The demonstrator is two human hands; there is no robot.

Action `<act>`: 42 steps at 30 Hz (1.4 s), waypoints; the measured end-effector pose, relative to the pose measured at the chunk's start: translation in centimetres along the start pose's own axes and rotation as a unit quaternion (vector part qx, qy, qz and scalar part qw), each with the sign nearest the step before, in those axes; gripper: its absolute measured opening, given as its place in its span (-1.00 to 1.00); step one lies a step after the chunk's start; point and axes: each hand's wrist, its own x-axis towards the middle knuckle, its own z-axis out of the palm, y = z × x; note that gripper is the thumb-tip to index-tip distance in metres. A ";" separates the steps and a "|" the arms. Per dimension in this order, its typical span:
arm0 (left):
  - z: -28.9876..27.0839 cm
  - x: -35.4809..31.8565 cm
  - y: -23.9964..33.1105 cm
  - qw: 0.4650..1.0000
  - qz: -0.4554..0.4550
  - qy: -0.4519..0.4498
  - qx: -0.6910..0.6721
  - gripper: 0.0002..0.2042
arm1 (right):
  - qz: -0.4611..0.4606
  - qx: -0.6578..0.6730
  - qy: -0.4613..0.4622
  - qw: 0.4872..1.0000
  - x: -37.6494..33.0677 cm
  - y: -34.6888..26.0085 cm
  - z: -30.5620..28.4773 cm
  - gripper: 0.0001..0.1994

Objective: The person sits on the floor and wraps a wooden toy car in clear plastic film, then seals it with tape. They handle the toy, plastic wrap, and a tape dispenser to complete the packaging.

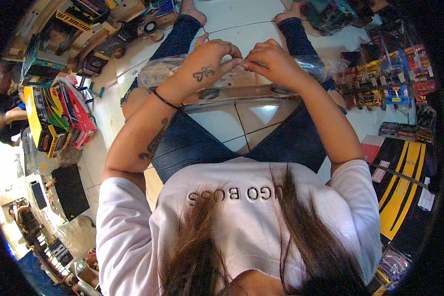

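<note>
A long wooden toy vehicle (pixel 246 92) with dark wheels lies across between my knees. Clear plastic wrap (pixel 158 69) covers it, bunched at the left end and running past my right wrist. Above its middle, my left hand (pixel 214 56) and my right hand (pixel 271 60) meet at the fingertips. Both are closed in a pinch, thumbs against fingers. Whatever sits between the fingertips is too small to make out, and my hands and wrists hide part of the vehicle behind them.
Yellow-green and red toy buses (pixel 49 116) stand at the left, below wooden toy trucks (pixel 118 42). Packaged colourful toys (pixel 394 74) fill the right side, above a black panel with yellow stripes (pixel 404 182). Another person's arm (pixel 16 114) shows at the far left.
</note>
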 end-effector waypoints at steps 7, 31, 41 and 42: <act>0.2 2.2 -2.0 0.967 -0.106 -0.107 -0.204 -0.72 | -0.007 -0.170 0.277 0.946 -0.9 -2.3 0.8 -0.75; 2.0 0.0 -0.7 0.996 -0.016 -0.054 -0.062 -0.79 | 0.351 -0.311 0.043 0.882 -16.1 5.8 -11.5 -0.77; 0.5 -0.7 -3.0 0.991 0.011 -0.102 -0.087 -0.70 | 0.021 -0.061 0.047 0.997 -1.4 -0.5 2.3 -0.82; -1.1 -1.5 -4.3 0.971 -0.061 -0.166 -0.160 -0.64 | 0.009 -0.038 0.070 0.997 -1.4 -0.3 2.5 -0.83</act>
